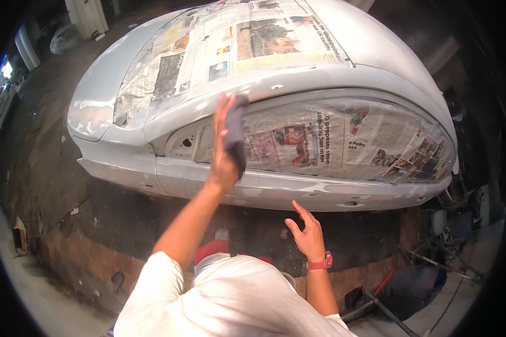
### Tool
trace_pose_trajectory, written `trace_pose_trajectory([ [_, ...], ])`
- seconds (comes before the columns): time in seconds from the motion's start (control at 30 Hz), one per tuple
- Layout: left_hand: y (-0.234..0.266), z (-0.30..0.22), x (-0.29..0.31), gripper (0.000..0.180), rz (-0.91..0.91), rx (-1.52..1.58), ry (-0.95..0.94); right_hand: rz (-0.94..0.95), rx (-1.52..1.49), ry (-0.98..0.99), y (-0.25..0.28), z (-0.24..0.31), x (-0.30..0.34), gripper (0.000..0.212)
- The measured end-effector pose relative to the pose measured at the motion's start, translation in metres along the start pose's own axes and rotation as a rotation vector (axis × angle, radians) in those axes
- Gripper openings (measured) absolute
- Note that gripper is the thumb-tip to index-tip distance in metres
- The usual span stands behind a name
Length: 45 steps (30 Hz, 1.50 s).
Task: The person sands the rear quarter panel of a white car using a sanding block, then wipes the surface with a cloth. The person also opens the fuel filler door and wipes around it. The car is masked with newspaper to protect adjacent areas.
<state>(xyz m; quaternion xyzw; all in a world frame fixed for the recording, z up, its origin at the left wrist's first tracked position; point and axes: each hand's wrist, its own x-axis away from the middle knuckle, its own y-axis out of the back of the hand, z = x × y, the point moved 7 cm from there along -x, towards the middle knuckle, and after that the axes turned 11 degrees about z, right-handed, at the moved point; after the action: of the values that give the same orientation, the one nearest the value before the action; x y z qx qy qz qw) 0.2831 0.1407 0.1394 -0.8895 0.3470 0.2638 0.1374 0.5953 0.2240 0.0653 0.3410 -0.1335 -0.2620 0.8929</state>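
Observation:
A car body [118,163] in patchy light grey primer stretches across the view, its windscreen and side windows masked with newspaper [213,48]. My left hand [225,165] is raised at the front end of the side window, fingers stretched upward. It grips a dark grey sanding pad [235,135] flat along the palm, close to the roof pillar [191,106]; whether the pad touches the paint I cannot tell. My right hand [309,233], with a red watch [320,261] on the wrist, hovers below the door, fingers apart and holding nothing.
Dark, stained floor [56,191] with scraps of litter runs along the car's near side. Metal poles [388,312] and dark clutter [416,281] lie at the lower right. A pale post [87,17] stands at the far left.

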Motion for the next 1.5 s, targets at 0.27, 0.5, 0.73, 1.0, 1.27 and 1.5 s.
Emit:
trace_pose_trajectory([
  [0.27,-0.026,0.039,-0.113,0.065,0.412,-1.142,-0.23,-0.009,-0.082,-0.687,-0.092,-0.256,0.207,0.056],
  [0.5,-0.127,0.041,-0.136,0.07,0.305,-1.096,-0.44,-0.077,-0.34,-0.941,-0.158,-0.327,0.314,0.05],
  [0.73,-0.318,0.008,-0.181,0.074,0.131,-0.92,-0.536,-0.045,-0.279,-0.682,-0.075,-0.296,0.152,0.048],
  [1.0,-0.23,0.039,-0.155,0.076,0.192,-0.925,-0.421,0.017,-0.116,-0.545,-0.028,-0.316,0.111,0.045],
  [1.27,0.046,0.101,-0.049,0.078,0.083,-1.168,-0.104,0.227,-0.204,-0.869,-0.103,-0.396,0.204,0.049],
  [1.5,0.258,0.164,0.042,0.074,-0.086,-1.284,0.087,0.379,-0.019,-0.843,-0.103,-0.361,0.194,0.049],
])
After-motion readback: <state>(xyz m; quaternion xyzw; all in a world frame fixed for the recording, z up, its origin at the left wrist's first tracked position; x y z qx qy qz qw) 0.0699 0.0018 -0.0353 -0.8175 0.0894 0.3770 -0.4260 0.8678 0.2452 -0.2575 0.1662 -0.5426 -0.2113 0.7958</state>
